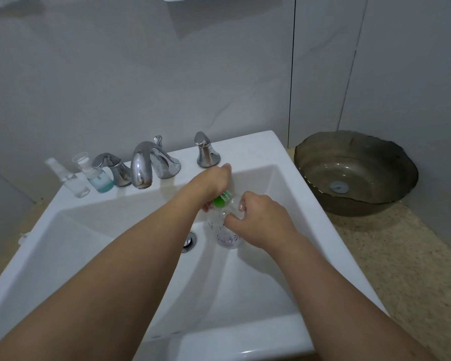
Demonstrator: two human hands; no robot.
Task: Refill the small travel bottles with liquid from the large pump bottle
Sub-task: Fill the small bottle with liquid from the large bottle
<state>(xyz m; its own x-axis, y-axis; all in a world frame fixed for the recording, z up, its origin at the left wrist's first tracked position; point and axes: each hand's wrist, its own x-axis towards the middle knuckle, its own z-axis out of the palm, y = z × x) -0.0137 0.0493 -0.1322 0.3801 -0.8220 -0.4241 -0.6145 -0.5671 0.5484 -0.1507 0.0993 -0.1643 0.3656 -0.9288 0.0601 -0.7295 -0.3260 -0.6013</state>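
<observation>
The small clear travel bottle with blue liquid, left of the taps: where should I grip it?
Pinch the round lower body of the blue-liquid travel bottle from the front; it stands upright, the left tap handle crowds its right, and the cap looks narrower.

You have a white sink [261, 149]; chrome faucet [142, 165]; clear pump bottle [228, 230] (purple lettering, green pump head [221, 199]); small bottle [98, 175] of blue liquid; dark grey-brown bowl [354, 173]; speckled beige counter [401, 256].
</observation>
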